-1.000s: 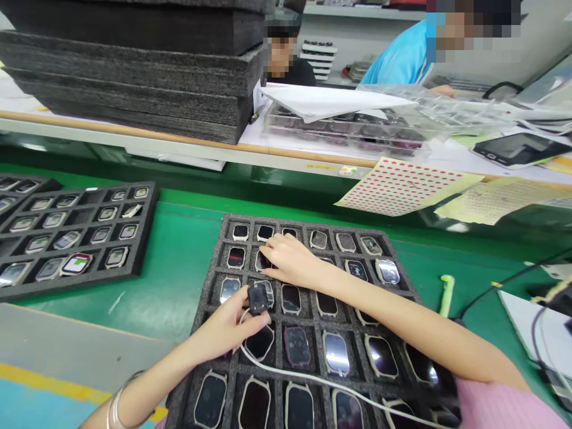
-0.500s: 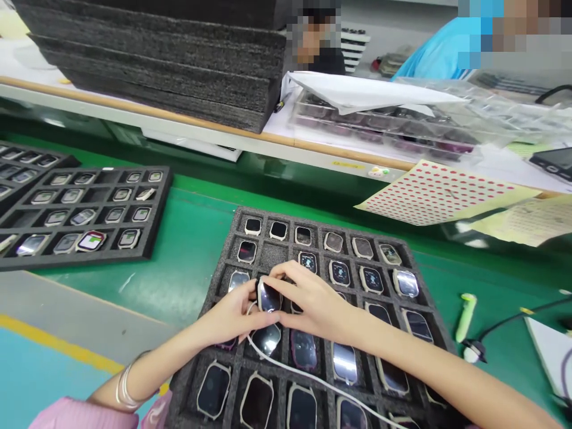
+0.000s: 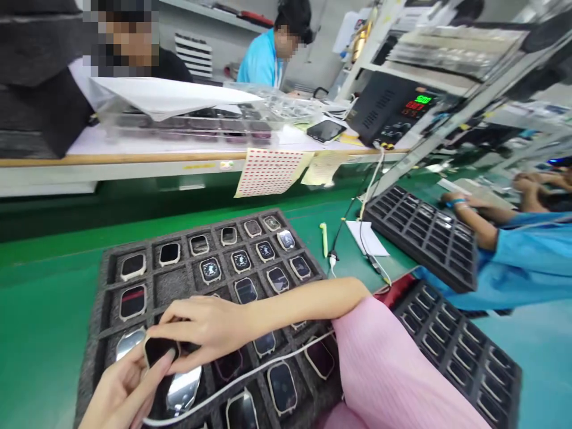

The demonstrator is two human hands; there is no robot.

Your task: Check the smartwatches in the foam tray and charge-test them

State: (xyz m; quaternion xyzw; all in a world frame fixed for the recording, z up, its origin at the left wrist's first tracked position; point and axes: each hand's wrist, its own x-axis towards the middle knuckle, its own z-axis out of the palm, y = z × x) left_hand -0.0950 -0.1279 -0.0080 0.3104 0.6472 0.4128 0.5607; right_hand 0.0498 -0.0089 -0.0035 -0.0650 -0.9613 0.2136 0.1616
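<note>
- Two bare hands meet over the near-left part of the black foam tray (image 3: 173, 288), both gripping one strapless smartwatch (image 3: 158, 351), its dark screen facing up.
- Left hand (image 3: 127, 384): thumb laid on the screen, other fingers along the watch's left side, partly hidden.
- Right hand (image 3: 208, 330): fingers bent over the watch's top edge, thumb at its lower right.
- Three smartwatches with lit dials (image 3: 240, 261) sit in the tray's second row from its far edge.
- White cable (image 3: 250, 368) crossing the tray from near the left hand to the tray's right edge.
- Light-green pen-like tool (image 3: 324, 240) just right of the tray, on the green worktop (image 3: 40, 286).
- Red-dotted sticker sheet (image 3: 270, 173) hanging beyond the tray's far edge.
- Co-worker's light-blue sleeve (image 3: 531, 256), well right of the tray.
</note>
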